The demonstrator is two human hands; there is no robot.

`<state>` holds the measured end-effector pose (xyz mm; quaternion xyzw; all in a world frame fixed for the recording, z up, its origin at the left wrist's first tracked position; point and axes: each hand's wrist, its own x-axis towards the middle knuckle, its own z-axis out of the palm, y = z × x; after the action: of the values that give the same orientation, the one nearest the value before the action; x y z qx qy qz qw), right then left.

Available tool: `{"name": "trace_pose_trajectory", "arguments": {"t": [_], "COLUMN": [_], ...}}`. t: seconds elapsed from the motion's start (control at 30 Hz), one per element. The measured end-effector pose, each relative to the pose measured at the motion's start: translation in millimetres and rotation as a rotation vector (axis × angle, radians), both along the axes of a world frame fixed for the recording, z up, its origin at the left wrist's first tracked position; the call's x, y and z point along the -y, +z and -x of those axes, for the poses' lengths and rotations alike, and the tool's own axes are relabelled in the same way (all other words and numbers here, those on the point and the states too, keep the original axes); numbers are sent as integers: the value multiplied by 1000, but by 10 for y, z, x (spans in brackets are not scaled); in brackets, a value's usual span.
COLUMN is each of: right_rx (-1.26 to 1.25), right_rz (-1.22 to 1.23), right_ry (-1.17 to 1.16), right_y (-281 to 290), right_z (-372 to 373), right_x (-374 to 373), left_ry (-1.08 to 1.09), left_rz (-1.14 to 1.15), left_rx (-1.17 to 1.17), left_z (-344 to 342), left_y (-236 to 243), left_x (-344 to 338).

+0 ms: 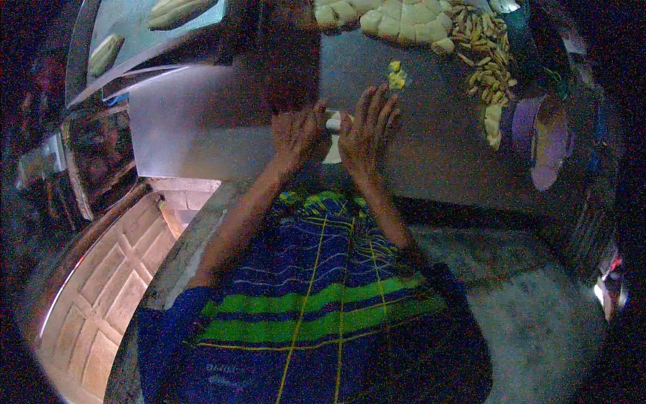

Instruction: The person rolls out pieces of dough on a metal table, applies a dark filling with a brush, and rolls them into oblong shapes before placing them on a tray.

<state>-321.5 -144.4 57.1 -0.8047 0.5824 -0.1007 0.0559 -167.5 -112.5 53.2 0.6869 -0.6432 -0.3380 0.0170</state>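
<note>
You are looking at a dim, grainy, blue-tinted picture. Its brightest light falls at ten o'clock, where the metal sheet (175,128) glares pale. Toward the rim everything darkens to black, straight edges bend, and detail at three o'clock blurs into noise.

Counter (202,128) looks smooth, semi-gloss sheet metal; dough (333,122) pale, soft and matt; skirt (323,296) striped woven cloth; floor (531,337) rough concrete.
</note>
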Motion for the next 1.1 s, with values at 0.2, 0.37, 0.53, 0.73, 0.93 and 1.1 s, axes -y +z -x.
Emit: {"name": "trace_pose_trajectory", "arguments": {"t": [0.2, 0.37, 0.53, 0.73, 0.93, 1.1], "right_rx": [-66, -46, 30, 22, 221, 224], "right_rz": [89, 79, 74, 244, -27, 19], "right_ry": [54, 83, 97, 282, 337, 231], "right_y": [121, -30, -163, -391, -646, -609], "right_z": [-112, -172, -172, 66, 247, 176], "right_x": [418, 788, 1123, 1277, 910, 755], "left_ry": [224, 266, 269, 318, 434, 590], "left_rz": [454, 603, 672, 739, 798, 537], "left_rx": [-39, -127, -210, -281, -189, -129], "left_z": [44, 35, 71, -193, -148, -78], "left_y": [-405, -559, -630, -787, -823, -735], "left_x": [526, 968, 1242, 1503, 1365, 812]}}
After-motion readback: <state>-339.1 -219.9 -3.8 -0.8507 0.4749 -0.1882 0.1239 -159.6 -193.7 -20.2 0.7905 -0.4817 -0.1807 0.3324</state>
